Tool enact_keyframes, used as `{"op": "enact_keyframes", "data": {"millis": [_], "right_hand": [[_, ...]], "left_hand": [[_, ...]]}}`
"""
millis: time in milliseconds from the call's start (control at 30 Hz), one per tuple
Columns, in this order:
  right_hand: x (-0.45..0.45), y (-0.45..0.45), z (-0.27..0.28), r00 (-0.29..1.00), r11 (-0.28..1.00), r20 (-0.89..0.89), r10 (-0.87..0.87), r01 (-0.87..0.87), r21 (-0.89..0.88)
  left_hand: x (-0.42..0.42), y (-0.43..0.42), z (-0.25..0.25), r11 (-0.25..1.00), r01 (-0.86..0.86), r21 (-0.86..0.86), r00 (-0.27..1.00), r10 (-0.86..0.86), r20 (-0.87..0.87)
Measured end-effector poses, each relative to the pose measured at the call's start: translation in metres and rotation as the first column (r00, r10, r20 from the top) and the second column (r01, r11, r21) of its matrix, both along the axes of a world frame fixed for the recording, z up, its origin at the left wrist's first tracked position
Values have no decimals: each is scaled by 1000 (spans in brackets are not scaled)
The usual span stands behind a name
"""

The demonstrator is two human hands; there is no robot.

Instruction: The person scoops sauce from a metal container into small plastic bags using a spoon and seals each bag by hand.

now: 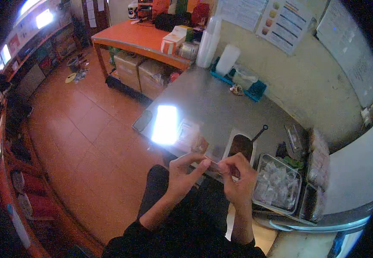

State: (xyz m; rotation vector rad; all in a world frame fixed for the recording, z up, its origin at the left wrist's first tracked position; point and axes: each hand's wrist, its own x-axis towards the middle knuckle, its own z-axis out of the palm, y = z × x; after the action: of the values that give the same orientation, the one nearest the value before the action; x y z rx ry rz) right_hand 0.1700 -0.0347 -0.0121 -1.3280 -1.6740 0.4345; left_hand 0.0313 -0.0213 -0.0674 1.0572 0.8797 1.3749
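Observation:
My left hand (183, 174) and my right hand (239, 178) meet above the front edge of the metal counter, thumbs and forefingers pinched. Between them stretches a small clear plastic bag (212, 162), its far edge a thin line; its contents are too small to make out. Just beyond my right hand sits a white-rimmed container of dark brown contents (242, 145), with a dark handle (260, 132) sticking out. To the right stands a clear tray (298, 198) filled with several small clear packets (276, 182). A plastic pack (190, 134) lies beyond my left hand.
A glaring white rectangular screen or panel (165, 124) is on the counter (203, 96) at left. Stacked cups (209, 43) and a teal basket (255, 91) line the wall. Wrapped packs (319, 159) stand at right. An orange table (126, 35) with boxes (128, 69) underneath is behind.

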Motion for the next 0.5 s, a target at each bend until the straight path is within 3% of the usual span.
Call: {"op": "enact_keyframes", "data": {"millis": [67,133,500], "right_hand": [[-2,0,-3,1000,1000,-12,19,-19,19],[-3,1,-2,1000,999,8,17,-17,35],[-16,-3,-11,999,1000,50,16,-17,9]], "left_hand": [[0,0,2,1000,-8,-23,1000,7,-10],[1,-1,6,994,5,-107,992,8,125],[6,-11,1,995,-98,18,995,97,33]]}}
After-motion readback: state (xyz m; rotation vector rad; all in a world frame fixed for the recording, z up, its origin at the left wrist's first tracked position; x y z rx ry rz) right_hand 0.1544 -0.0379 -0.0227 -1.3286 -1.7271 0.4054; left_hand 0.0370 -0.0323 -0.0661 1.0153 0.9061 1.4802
